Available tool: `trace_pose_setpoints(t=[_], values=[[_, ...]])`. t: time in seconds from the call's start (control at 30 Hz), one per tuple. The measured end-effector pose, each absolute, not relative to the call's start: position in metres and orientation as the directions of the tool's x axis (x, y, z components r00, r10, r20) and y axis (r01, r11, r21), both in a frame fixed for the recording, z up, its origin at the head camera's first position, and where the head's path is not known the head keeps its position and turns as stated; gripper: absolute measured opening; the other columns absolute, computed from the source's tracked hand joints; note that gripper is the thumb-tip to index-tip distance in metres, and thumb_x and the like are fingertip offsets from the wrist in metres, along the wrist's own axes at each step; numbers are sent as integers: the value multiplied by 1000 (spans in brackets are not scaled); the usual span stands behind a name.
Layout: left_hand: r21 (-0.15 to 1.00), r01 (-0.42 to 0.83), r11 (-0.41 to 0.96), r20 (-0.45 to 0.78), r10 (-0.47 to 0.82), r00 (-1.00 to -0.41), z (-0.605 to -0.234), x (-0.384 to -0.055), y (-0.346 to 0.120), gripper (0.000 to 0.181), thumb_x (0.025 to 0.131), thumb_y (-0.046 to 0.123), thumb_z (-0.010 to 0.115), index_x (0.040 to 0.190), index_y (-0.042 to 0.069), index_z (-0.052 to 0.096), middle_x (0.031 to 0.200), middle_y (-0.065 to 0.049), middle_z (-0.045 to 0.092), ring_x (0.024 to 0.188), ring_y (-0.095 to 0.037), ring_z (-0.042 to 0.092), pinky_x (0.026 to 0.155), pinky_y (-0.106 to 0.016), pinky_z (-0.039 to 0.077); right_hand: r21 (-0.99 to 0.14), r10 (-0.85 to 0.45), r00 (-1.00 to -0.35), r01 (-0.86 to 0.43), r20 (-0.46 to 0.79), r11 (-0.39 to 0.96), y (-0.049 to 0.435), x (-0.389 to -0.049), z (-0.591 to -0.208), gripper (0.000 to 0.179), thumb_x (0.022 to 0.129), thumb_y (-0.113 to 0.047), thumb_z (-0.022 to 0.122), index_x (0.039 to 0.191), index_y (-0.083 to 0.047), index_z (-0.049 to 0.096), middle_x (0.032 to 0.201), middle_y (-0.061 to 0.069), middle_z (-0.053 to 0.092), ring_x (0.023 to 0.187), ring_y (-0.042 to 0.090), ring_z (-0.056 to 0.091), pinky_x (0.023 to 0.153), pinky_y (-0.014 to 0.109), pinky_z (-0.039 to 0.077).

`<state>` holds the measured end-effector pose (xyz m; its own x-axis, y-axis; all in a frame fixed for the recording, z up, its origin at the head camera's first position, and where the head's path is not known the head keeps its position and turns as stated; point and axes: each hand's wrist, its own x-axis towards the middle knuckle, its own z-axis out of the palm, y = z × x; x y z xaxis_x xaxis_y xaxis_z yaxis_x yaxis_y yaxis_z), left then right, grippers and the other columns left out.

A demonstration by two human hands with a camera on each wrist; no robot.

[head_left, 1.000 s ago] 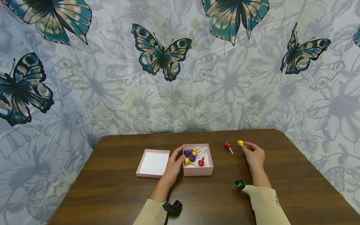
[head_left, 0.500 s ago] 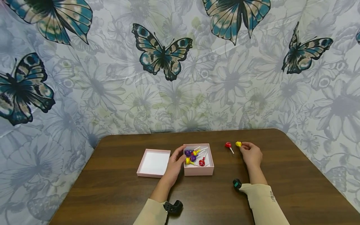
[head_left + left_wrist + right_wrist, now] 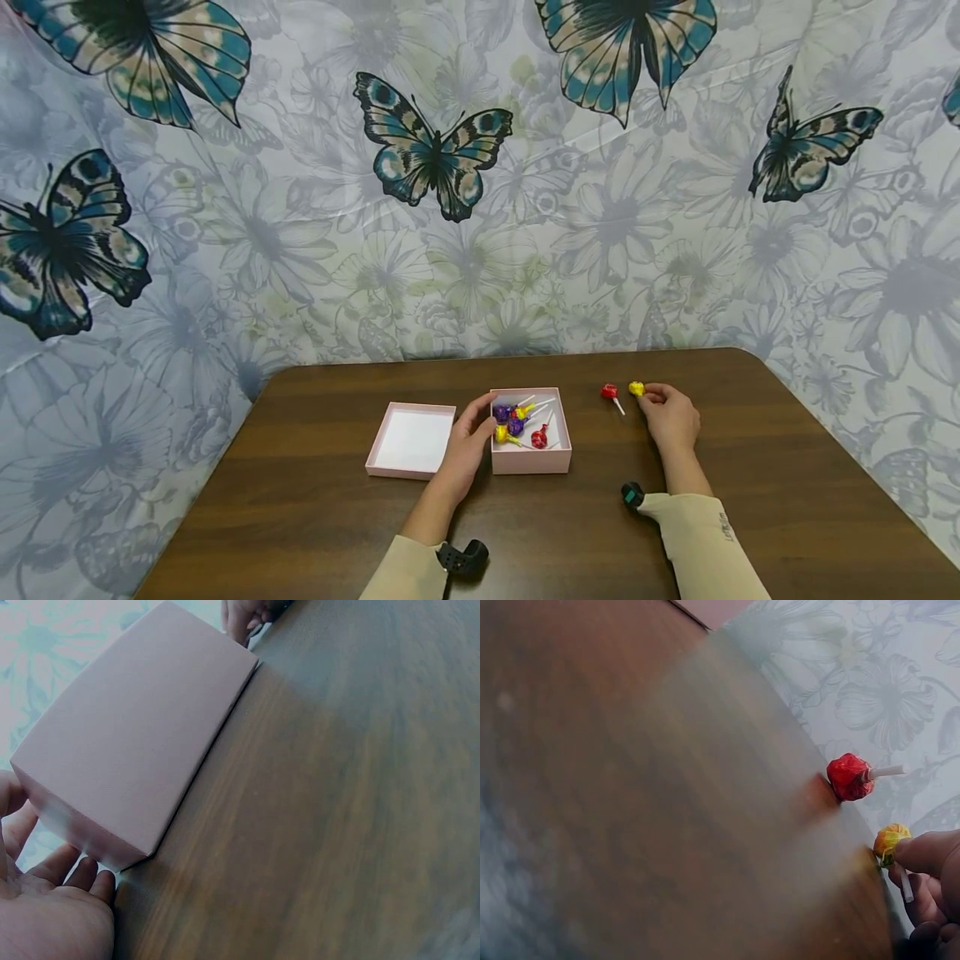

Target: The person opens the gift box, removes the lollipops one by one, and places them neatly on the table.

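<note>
In the head view, a pink box (image 3: 531,463) stands uncovered, with red, yellow and purple lollipops (image 3: 516,427) inside. My left hand (image 3: 463,450) rests against the box's left side, its fingers loosely extended; the left wrist view shows the fingertips along that pink wall. To the right of the box, my right hand (image 3: 672,419) pinches a yellow lollipop (image 3: 636,388) close to its wrapped head, low at the table. A red lollipop (image 3: 610,391) lies just left of it, white stick toward me. In the right wrist view the thumb touches the yellow wrapper, and part of the stick shows.
The box's lid (image 3: 410,437), white inside with a pink rim, lies to the left of the box. All of it stands on a brown wooden table (image 3: 555,533). A butterfly-patterned cloth (image 3: 480,275) hangs behind the far edge.
My right hand has shifted slightly left with the yellow lollipop, closer to the red one, then stayed nearly still. The left hand keeps its place at the box.
</note>
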<state>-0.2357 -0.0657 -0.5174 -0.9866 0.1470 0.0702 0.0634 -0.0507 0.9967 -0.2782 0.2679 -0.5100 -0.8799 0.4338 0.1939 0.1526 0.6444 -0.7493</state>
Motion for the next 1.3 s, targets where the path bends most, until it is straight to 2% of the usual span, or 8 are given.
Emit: trace_pose_setpoints(t=[0.23,0.8,1.3], values=[[997,49,-65,58,147,-988,-518,-236,-66,44,104,14,48,148,19,47,162,-7,34,152,-31,27,125,-51,22,-748,424,-879,127,220,652,268,-278,-513,28,93,-22,69,112,-2,71,104,19,74,97,36,67,89,50,43],[997,48,-58,56,148,-987,-516,-234,-67,44,105,14,47,148,18,47,162,-8,34,152,-30,27,125,-52,22,-762,418,-877,99,237,640,268,-278,-515,34,92,-20,70,118,1,66,109,21,71,96,36,65,91,49,41],[997,64,-54,71,147,-987,-518,-236,-66,44,104,13,48,148,17,47,161,-10,35,151,-33,29,124,-53,24,-786,425,-870,75,248,613,269,-276,-512,35,94,-21,68,122,-1,65,120,22,67,102,35,60,93,50,39]])
